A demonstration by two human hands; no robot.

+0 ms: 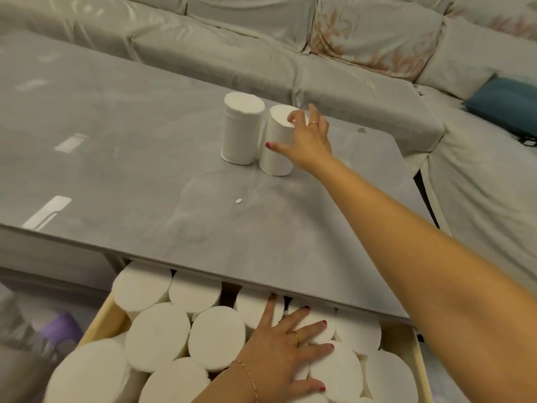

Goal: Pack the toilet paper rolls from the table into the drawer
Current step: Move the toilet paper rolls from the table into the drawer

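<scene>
We reach our right hand (305, 138) across the grey stone-look table (145, 170) and wrap its fingers around the nearer-right white cylindrical toilet paper roll (276, 152), thumb on its side and fingertips over its top edge. The roll tilts, touching a second upright white toilet paper roll (241, 129) just to its left. Our left hand (284, 353) lies flat with fingers spread, released, pressing on the white rolls packed upright (159, 335) in the pale wooden drawer (107, 318) open at the table's near edge. A cream covered sofa (377, 53) stands beyond.
</scene>
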